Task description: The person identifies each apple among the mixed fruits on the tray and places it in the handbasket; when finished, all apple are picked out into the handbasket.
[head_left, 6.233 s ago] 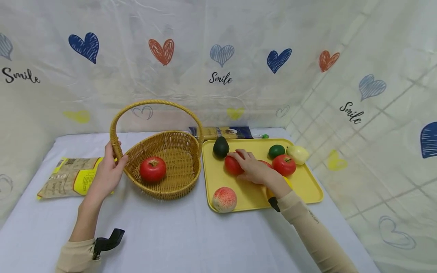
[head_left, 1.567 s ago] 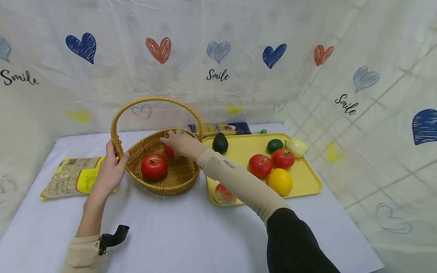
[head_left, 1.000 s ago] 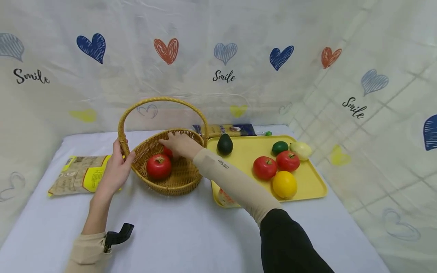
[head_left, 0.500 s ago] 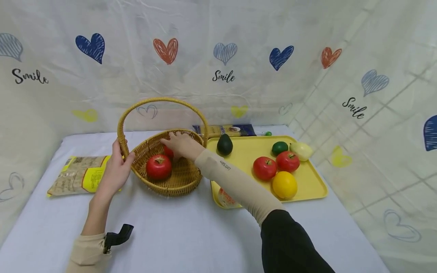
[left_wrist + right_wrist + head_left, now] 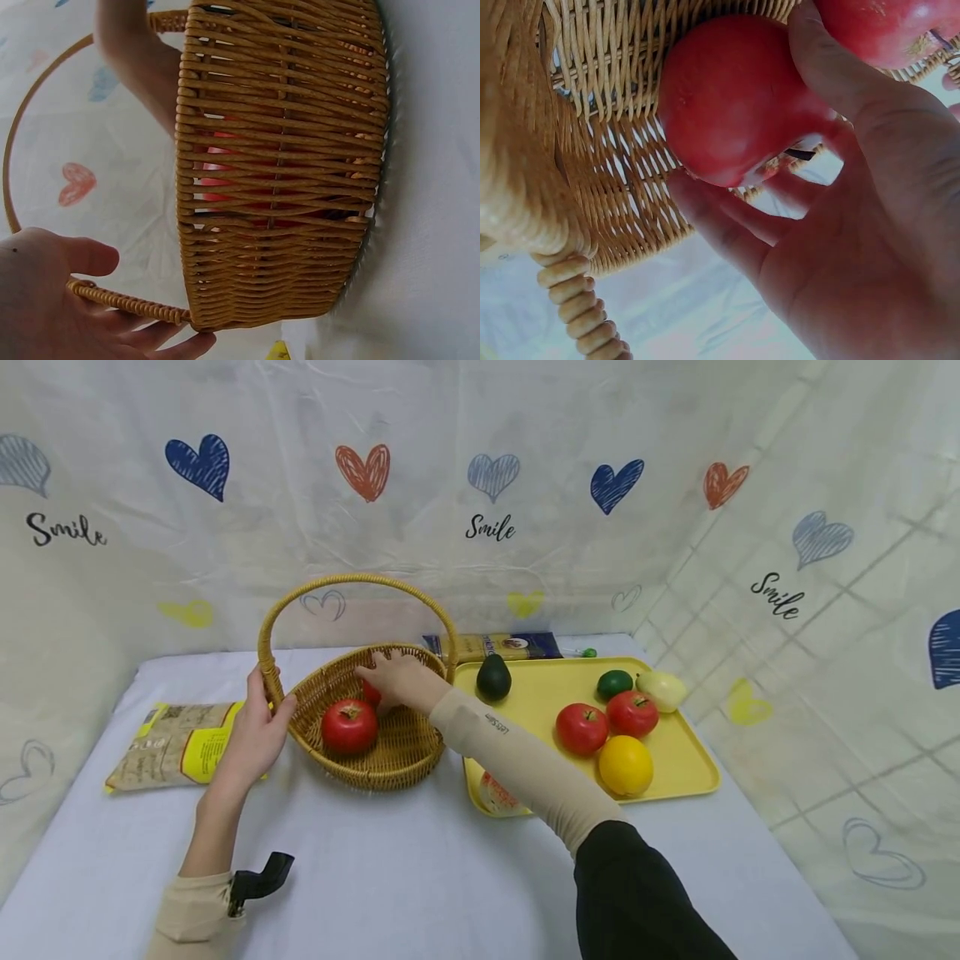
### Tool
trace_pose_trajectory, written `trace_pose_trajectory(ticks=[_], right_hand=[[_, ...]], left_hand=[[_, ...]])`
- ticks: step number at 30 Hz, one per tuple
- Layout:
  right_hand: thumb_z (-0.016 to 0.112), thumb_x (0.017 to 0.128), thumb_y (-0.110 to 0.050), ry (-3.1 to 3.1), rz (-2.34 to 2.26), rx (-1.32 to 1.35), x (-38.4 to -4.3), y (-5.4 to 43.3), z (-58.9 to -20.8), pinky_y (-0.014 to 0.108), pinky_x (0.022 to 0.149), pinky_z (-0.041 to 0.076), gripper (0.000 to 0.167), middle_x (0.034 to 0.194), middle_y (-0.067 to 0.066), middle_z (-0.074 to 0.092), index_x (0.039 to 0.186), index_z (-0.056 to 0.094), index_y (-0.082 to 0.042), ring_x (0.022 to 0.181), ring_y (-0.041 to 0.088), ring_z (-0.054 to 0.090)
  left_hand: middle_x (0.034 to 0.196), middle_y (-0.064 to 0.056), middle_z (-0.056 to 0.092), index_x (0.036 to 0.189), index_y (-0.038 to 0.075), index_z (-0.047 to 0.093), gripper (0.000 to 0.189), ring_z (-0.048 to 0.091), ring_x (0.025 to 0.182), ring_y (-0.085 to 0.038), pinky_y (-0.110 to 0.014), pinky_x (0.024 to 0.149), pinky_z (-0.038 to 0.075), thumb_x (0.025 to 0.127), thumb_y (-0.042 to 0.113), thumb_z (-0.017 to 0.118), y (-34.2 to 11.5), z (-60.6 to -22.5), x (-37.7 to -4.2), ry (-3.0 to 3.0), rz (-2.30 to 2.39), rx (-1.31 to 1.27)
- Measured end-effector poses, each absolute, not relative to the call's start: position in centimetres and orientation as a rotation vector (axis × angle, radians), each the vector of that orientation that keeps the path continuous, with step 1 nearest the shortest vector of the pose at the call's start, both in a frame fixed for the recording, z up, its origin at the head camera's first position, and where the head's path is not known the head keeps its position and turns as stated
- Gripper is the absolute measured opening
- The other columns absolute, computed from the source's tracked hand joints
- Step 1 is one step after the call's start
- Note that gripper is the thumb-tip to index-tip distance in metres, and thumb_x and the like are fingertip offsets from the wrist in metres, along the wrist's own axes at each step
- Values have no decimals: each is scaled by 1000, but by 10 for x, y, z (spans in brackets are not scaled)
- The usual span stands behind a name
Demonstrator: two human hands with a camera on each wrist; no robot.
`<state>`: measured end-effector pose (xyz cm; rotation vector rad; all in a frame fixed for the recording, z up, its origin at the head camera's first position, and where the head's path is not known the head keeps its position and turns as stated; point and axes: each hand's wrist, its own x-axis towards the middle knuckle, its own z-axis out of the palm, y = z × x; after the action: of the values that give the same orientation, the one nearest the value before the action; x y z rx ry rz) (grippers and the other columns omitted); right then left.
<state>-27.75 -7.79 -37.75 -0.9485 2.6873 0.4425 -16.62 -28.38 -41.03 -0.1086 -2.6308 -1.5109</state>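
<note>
A wicker basket (image 5: 405,752) with a tall arched handle stands left of the middle. My left hand (image 5: 255,735) holds the foot of the handle at its left side, thumb in front and fingers behind, as the left wrist view shows. Inside the basket my right hand (image 5: 401,681) has its thumb and fingers around a red apple (image 5: 735,101), stem towards the palm. In the head view most of that apple is hidden by the hand. Another red apple (image 5: 349,727) lies beside it in the basket.
A yellow tray (image 5: 540,681) to the right bears an avocado (image 5: 493,677), two red apples (image 5: 582,729), an orange (image 5: 626,767), a small green fruit (image 5: 615,684), a pale pear (image 5: 662,691) and a peach (image 5: 497,795). A yellow-labelled bag (image 5: 176,743) lies left; a pasta packet (image 5: 498,647) behind.
Since the earliest frame my right hand has carried a red apple from the tray leftward into the basket. Over the last second both hands have stayed nearly still.
</note>
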Motion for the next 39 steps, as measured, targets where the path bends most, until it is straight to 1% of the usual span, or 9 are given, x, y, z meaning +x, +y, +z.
trace_pose_trajectory(ticks=[4, 9, 15, 18, 22, 26, 28, 35, 39], right_hand=[[71, 95, -44, 2692, 442, -954, -274, -77, -374, 39, 107, 51, 79, 155, 10, 40, 161, 30, -29, 133, 27, 50], [64, 102, -33, 2733, 496, -1016, -266, -72, -368, 38, 104, 53, 64, 150, 7, 45, 158, 35, -30, 131, 25, 52], [58, 105, -26, 2780, 484, -1106, -255, -58, -370, 41, 104, 55, 57, 154, 7, 42, 157, 36, -30, 136, 26, 51], [57, 105, -28, 2779, 461, -1122, -251, -48, -370, 43, 105, 55, 56, 159, 8, 37, 157, 35, -31, 142, 27, 46], [58, 104, -34, 2762, 423, -1100, -245, -33, -365, 49, 115, 47, 66, 171, 9, 17, 162, 25, -33, 155, 29, 29], [60, 103, -38, 2731, 377, -1138, -238, -18, -360, 53, 118, 44, 73, 175, 8, 3, 164, 20, -31, 160, 31, 17], [58, 104, -34, 2709, 323, -1187, -233, -11, -359, 51, 113, 49, 67, 174, 9, 8, 163, 25, -31, 159, 32, 20], [46, 108, -16, 2660, 6, -1398, -218, 10, -356, 33, 105, 54, 39, 151, 0, 52, 145, 54, -26, 135, 20, 52], [52, 107, -20, 2694, -141, -1392, -208, 27, -354, 31, 105, 53, 34, 144, -3, 58, 141, 57, -25, 129, 16, 57]], left_hand=[[165, -32, 24, 163, 10, 3, 67, 29, 151, -51, -76, 112, 32, 110, 29, 39, -284, -411, -165, -2631, -1516, -101], [165, -32, 26, 164, 11, 1, 68, 31, 149, -52, -75, 111, 33, 111, 31, 38, -284, -411, -165, -2638, -1486, -104], [167, -28, 23, 165, 14, -2, 69, 30, 150, -52, -75, 112, 32, 111, 31, 39, -286, -414, -164, -2645, -1477, -124], [167, -29, 24, 165, 14, -1, 69, 30, 150, -52, -75, 111, 33, 111, 32, 39, -286, -415, -163, -2645, -1486, -113], [167, -29, 24, 165, 14, -1, 69, 31, 149, -52, -74, 111, 34, 111, 31, 38, -287, -415, -164, -2641, -1470, -109], [168, -28, 22, 165, 15, -2, 69, 29, 150, -52, -75, 113, 31, 111, 30, 38, -286, -411, -167, -2642, -1464, -117], [168, -28, 21, 165, 14, -2, 69, 27, 151, -53, -76, 113, 29, 111, 30, 38, -285, -409, -168, -2643, -1469, -124], [169, -26, 18, 165, 17, -5, 70, 26, 151, -53, -77, 112, 30, 111, 32, 37, -288, -410, -168, -2652, -1490, -119], [170, -26, 18, 165, 18, -5, 70, 25, 152, -54, -78, 111, 30, 111, 32, 37, -288, -411, -166, -2657, -1515, -121]])
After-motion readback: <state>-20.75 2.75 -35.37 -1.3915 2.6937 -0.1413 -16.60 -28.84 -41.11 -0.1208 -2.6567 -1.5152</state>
